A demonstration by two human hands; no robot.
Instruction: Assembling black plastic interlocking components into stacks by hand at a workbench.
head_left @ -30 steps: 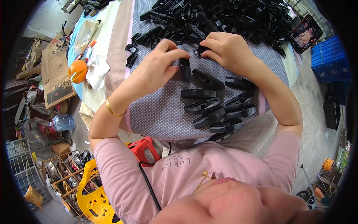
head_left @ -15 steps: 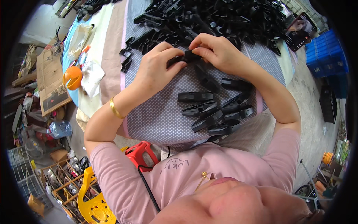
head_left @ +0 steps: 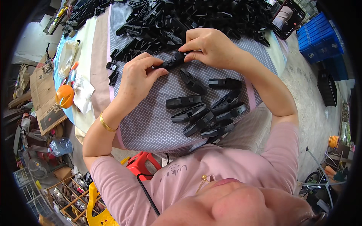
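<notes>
Between my two hands is a dark, elongated black plastic part (head_left: pixel 173 62), held above the dotted grey cloth (head_left: pixel 145 124). My left hand (head_left: pixel 140 73) pinches its left end between thumb and fingers. At the other end, my right hand (head_left: pixel 205 47) grips it with thumb and forefinger. Just below lies a single black plastic piece (head_left: pixel 193 81), slanted on the cloth. Nearer to me, several similar black pieces (head_left: pixel 184 101) lie in a loose cluster. Beyond my hands spreads a big heap of black plastic parts (head_left: pixel 211 19). My fingers partly hide the held part.
At the table's left are an orange ball-like item (head_left: pixel 65 95) and a crumpled white plastic bag (head_left: pixel 83 94). A phone (head_left: pixel 287 19) stands at the far right of the heap. Blue crates (head_left: pixel 320 37) stand on the floor to the right; a red stool (head_left: pixel 141 165) is close to me.
The view has shifted, so the table appears further left. Both hands still hold the black part, now tilted up to the right, and more of it shows between them.
</notes>
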